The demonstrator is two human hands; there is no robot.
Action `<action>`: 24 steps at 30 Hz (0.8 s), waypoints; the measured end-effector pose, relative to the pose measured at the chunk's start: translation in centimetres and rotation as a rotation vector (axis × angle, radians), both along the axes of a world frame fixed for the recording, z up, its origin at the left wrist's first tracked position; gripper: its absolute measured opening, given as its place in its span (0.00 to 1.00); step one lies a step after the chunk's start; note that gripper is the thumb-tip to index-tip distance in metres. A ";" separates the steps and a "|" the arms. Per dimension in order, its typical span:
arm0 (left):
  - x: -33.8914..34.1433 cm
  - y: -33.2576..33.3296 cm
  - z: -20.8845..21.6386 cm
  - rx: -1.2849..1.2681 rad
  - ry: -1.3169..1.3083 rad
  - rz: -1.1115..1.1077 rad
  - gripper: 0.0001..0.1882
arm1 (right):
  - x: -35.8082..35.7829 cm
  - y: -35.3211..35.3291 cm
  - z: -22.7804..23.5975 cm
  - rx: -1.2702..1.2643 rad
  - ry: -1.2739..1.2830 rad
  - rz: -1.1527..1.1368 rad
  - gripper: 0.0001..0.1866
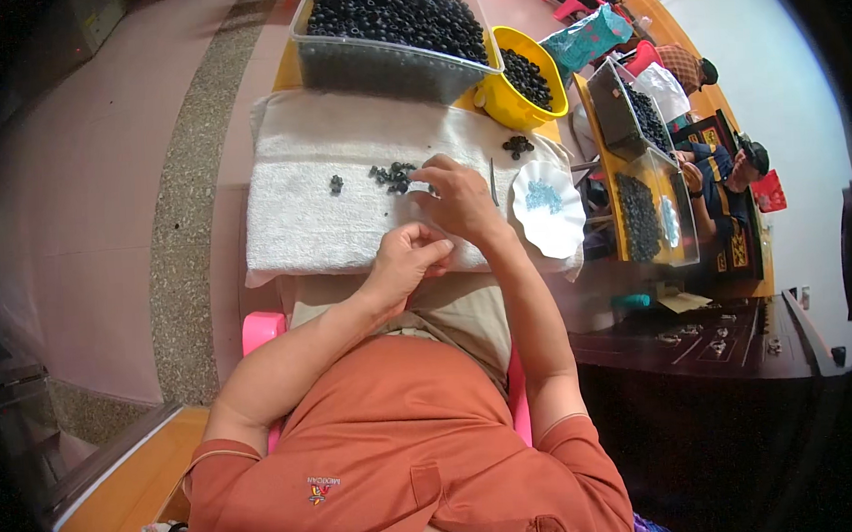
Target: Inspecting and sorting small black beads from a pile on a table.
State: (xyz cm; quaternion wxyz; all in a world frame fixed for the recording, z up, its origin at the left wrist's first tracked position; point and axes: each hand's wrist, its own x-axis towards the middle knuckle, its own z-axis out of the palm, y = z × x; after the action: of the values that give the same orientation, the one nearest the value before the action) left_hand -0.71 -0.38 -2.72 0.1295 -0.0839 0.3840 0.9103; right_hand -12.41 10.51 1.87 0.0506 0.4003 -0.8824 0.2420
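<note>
Left hand (410, 261), near edge of towel (301, 231): fingers together, can't tell on what | right hand (458, 194): fingers apart beside black pieces (395, 176) mid-towel | seemingly early: small batch out on towel, bulk left in clear bin (370, 71) beyond towel

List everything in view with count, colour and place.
towel: one, white, centre
small parts: many, black, clustered on the towel
large tub: one, clear, black-filled, beyond the towel
bowl: one, yellow, right of the large tub
plate: one, white, towel's right side, holding blue bits
slim tool: one, dark, left of the plate
smaller tubs: two, clear, on the right
bag: one, teal, beyond the bowl
co-workers: at least two, dark-capped, far right
chair: one, pink, lower centre
shirt: one, orange, lower centre
left hand: one, bare, at towel's near edge
right hand: one, bare, beside small parts
</note>
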 end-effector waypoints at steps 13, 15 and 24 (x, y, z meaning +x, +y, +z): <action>0.2 0.0 1.0 -0.022 -0.052 0.014 0.06 | -0.2 -0.5 -0.6 0.135 -0.044 0.004 0.11; 0.2 0.0 0.9 -0.022 -0.043 0.024 0.06 | 0.0 -0.7 -0.3 0.134 -0.054 -0.001 0.10; 0.2 0.0 0.9 -0.033 -0.059 0.040 0.06 | -0.2 -1.4 -1.2 0.129 0.012 -0.028 0.11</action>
State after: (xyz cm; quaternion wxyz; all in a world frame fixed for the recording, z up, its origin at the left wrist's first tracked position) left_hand -0.49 -0.36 -1.84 0.1213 -0.1205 0.3930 0.9035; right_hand -12.57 9.09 0.66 0.0332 0.3919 -0.9013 0.1813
